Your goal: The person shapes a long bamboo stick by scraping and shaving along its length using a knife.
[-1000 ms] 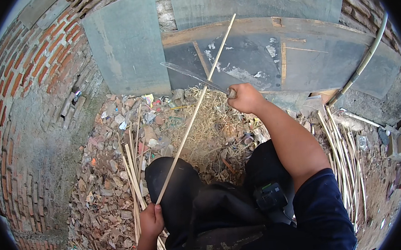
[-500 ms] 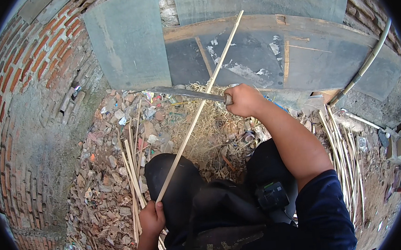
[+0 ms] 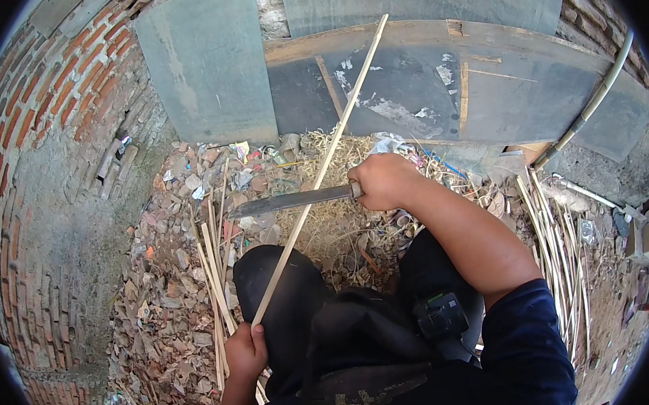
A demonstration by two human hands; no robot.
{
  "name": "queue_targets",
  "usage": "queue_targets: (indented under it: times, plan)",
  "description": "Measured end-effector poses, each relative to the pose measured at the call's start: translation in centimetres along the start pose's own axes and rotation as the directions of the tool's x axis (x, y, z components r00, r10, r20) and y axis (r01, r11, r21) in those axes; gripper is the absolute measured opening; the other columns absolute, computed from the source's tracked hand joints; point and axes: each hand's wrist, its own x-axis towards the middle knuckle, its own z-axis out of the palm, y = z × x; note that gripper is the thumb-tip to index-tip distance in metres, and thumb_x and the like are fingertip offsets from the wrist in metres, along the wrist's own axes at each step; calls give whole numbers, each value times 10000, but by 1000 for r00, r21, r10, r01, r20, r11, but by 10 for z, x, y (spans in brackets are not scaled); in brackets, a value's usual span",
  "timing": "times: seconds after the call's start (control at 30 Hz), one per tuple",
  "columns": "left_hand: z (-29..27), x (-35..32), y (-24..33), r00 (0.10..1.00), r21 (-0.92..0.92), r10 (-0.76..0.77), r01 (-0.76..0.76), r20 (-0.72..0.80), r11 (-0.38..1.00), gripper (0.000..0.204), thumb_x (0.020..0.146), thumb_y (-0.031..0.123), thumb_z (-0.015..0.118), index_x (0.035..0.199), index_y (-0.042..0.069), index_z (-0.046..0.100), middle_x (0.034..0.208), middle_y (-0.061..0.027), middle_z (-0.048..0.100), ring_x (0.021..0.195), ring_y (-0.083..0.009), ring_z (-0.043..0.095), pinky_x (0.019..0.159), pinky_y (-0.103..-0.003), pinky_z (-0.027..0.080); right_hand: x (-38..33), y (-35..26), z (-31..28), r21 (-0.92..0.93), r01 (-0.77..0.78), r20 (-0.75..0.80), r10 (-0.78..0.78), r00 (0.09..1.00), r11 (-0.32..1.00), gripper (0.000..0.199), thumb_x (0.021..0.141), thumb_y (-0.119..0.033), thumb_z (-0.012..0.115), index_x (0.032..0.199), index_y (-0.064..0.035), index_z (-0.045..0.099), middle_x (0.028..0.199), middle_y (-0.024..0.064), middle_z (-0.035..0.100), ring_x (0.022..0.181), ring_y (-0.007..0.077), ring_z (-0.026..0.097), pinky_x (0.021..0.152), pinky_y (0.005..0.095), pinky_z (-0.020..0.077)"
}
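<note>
My left hand (image 3: 246, 352) is closed round the near end of a long pale strip of wood or bamboo (image 3: 324, 174). The strip slants up and away to the right, passing over my left knee. In my right hand (image 3: 385, 180) is the handle of a long-bladed knife (image 3: 287, 202), fingers wrapped round it. Its dark blade points left and crosses the strip at about mid-length. Whether the edge bites into the strip I cannot tell. Thin curly shavings (image 3: 319, 233) lie on the ground beyond my knees.
Bundles of pale strips lie at the left (image 3: 213, 278) and the right (image 3: 558, 261). Rubble and litter (image 3: 166, 311) cover the ground. A brick wall (image 3: 45, 184) rises at the left; grey panels (image 3: 206, 75) stand ahead. A bamboo pole (image 3: 596, 101) leans at the right.
My right hand has drawn the knife nearer to me along the strip. The strip's far end has shifted slightly left. My left hand has stayed in place.
</note>
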Motion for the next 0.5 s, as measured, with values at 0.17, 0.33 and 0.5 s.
queue_targets:
  times: [0.17, 0.33, 0.5]
  plan:
    - [9, 6, 4, 997, -7, 49, -49, -64, 999, 391, 1030, 331, 540, 781, 31, 524, 653, -246, 589, 628, -495, 602, 549, -542, 449, 7, 22, -4, 7, -35, 18, 35, 999, 999, 315, 773, -214, 667, 1065, -111, 726, 998, 154, 734, 1002, 348, 704, 872, 471, 573]
    - [2, -1, 1, 999, 3, 16, -16, -43, 1000, 375, 1023, 323, 559, 790, 30, 542, 660, -239, 595, 626, -486, 608, 545, -533, 455, 1, 2, -1, -27, -17, -3, 17, 1000, 999, 337, 774, -220, 668, 1088, -110, 719, 1000, 149, 733, 996, 344, 707, 869, 478, 574]
    - [4, -5, 7, 997, 10, 54, -53, -55, 999, 369, 1023, 319, 559, 795, 30, 542, 657, -236, 594, 619, -480, 611, 539, -529, 455, 14, 31, -1, 32, -32, -76, 35, 997, 999, 290, 787, -223, 657, 1039, -96, 726, 985, 165, 730, 990, 349, 704, 862, 484, 569]
